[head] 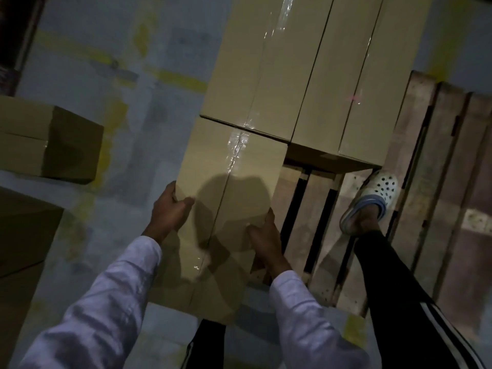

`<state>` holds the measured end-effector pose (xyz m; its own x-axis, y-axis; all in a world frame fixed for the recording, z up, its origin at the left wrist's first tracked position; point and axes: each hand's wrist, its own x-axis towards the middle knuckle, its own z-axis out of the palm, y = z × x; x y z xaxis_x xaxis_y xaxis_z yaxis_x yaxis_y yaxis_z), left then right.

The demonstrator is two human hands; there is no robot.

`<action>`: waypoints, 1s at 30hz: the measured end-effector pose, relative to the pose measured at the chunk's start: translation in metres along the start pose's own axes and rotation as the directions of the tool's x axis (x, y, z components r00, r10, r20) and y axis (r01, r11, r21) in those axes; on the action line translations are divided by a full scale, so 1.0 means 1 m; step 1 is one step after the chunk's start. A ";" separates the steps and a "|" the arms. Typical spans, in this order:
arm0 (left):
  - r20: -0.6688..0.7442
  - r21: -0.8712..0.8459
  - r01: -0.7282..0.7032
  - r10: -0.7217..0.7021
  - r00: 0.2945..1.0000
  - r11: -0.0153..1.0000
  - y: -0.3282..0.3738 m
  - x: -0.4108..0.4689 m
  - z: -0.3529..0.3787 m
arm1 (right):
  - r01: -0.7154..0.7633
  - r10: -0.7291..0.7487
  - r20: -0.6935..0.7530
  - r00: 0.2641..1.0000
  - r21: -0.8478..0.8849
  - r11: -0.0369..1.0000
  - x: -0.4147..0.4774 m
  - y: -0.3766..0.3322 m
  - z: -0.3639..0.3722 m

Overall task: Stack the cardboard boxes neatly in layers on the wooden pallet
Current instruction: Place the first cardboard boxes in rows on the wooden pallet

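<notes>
Since the box [229, 209] has to line up with the far row [306, 75], it's held over the near left corner of the pallet [426, 182], end touching that row. Left hand [169, 209] and right hand [263, 235] grip its side edges, thumbs on top, probably to steer it square.

I'm looking down into what reads as a warehouse or storeroom, and the light is dim. The grey painted floor [149, 129] carries worn yellow lines [175, 78], scuffed and patchy. A wooden pallet [436, 182] lies flat on it, with plain taped cardboard boxes [332, 75] packed side by side on top. More brown boxes [40, 145] sit off to the left.
</notes>
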<state>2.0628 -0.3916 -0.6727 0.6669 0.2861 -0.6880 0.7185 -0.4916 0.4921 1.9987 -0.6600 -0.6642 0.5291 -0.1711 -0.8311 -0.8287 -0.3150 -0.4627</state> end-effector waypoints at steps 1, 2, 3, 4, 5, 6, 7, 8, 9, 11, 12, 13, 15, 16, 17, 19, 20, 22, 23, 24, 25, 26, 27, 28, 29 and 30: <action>0.004 -0.001 -0.006 0.006 1.000 1.000 0.001 0.001 -0.002 | -0.016 0.016 -0.002 1.000 0.005 1.000 0.002 -0.002 0.002; 0.001 -0.002 -0.007 0.007 1.000 1.000 0.003 0.003 -0.004 | -0.027 0.027 0.000 1.000 0.011 1.000 0.003 -0.005 0.003; -0.003 0.002 -0.006 0.006 1.000 1.000 0.004 0.004 -0.005 | -0.034 0.034 0.006 0.999 0.014 0.999 0.003 -0.006 0.003; -0.003 0.011 -0.008 0.008 1.000 1.000 0.004 0.006 -0.005 | -0.037 0.037 0.007 0.999 0.015 0.999 0.004 -0.007 0.003; 0.000 0.020 -0.014 0.014 1.000 1.000 0.004 0.005 -0.004 | -0.039 0.039 0.006 0.999 0.015 0.999 0.004 -0.008 0.003; 0.005 0.026 -0.025 0.024 1.000 0.999 0.004 0.005 -0.003 | -0.037 0.037 0.001 0.999 0.012 0.999 0.004 -0.008 0.003; 0.008 0.035 -0.036 0.036 0.999 0.999 0.002 0.005 -0.003 | -0.034 0.034 -0.005 0.999 0.010 0.999 0.004 -0.009 0.003; 0.011 0.044 -0.053 0.052 0.999 0.998 0.002 0.004 -0.002 | -0.025 0.025 -0.010 1.000 0.010 1.000 0.004 -0.009 0.003; 0.014 0.051 -0.067 0.066 0.998 0.996 0.001 0.003 -0.002 | -0.021 0.021 -0.012 1.000 0.013 1.000 0.004 -0.009 0.002; 0.024 0.059 -0.085 0.083 0.996 0.995 -0.001 0.003 -0.003 | -0.022 0.022 -0.022 1.000 0.014 1.000 0.005 -0.010 0.003; 0.026 0.054 -0.088 0.086 0.996 0.995 -0.001 0.003 -0.004 | -0.019 0.020 -0.028 0.999 0.016 1.000 0.005 -0.010 0.003; 0.030 0.048 -0.092 0.091 0.995 0.995 -0.001 0.003 -0.004 | -0.014 0.014 -0.034 0.999 0.013 1.000 0.004 -0.010 0.003; 0.041 0.040 -0.094 0.093 0.995 0.995 -0.001 0.001 -0.003 | 0.002 -0.002 -0.052 0.999 0.000 1.000 0.002 -0.009 0.003; 0.044 0.038 -0.090 0.089 0.995 0.995 -0.001 0.000 -0.002 | 0.004 -0.004 -0.063 0.998 -0.006 1.000 0.002 -0.008 0.002; 0.044 0.038 -0.086 0.085 0.995 0.996 -0.001 -0.001 0.000 | -0.003 0.002 -0.069 0.998 -0.015 1.000 0.002 -0.008 0.002; 0.025 0.062 -0.081 0.080 0.997 0.995 0.000 -0.002 0.006 | -0.022 0.019 -0.064 0.998 -0.033 0.999 0.002 -0.008 -0.001; 0.017 0.081 -0.081 0.080 0.997 0.993 0.000 -0.003 0.008 | -0.030 0.028 -0.061 0.998 -0.040 0.999 0.001 -0.007 -0.001; 0.015 0.091 -0.087 0.086 0.996 0.992 0.000 -0.002 0.009 | -0.025 0.023 -0.060 0.998 -0.039 0.999 0.000 -0.008 -0.002; 0.025 0.085 -0.086 0.085 0.996 0.993 0.000 0.000 0.009 | -0.019 0.017 -0.056 0.998 -0.037 0.999 -0.001 -0.008 -0.003; 0.038 0.081 -0.078 0.075 0.996 0.994 -0.001 0.002 0.008 | -0.011 0.009 -0.053 0.999 -0.037 0.999 -0.002 -0.009 -0.002; 0.046 0.080 -0.075 0.072 0.996 0.994 -0.002 0.004 0.008 | -0.003 0.001 -0.053 0.999 -0.038 0.999 -0.001 -0.009 -0.002; 0.048 0.080 -0.071 0.067 0.997 0.994 -0.003 0.005 0.007 | 0.005 -0.007 -0.052 0.999 -0.039 0.999 -0.001 -0.010 -0.002; 0.046 0.074 -0.070 0.067 0.997 0.995 -0.004 0.006 0.006 | 0.006 -0.008 -0.050 0.999 -0.045 0.999 -0.001 -0.011 -0.001; 0.048 0.067 -0.070 0.067 0.997 0.995 -0.004 0.006 0.005 | 0.010 -0.012 -0.047 0.999 -0.051 0.999 -0.001 -0.010 0.000; 0.052 0.062 -0.074 0.071 0.996 0.995 -0.005 0.007 0.004 | 0.015 -0.018 -0.040 0.999 -0.055 0.998 -0.001 -0.010 0.001; 0.054 0.065 -0.076 0.073 0.996 0.995 -0.004 0.007 0.003 | 0.019 -0.022 -0.036 0.999 -0.062 0.998 0.000 -0.009 0.001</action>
<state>2.0640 -0.3900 -0.6810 0.7056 0.2049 -0.6783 0.6515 -0.5641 0.5073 2.0060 -0.6557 -0.6600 0.5532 -0.1982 -0.8092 -0.8054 -0.3755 -0.4586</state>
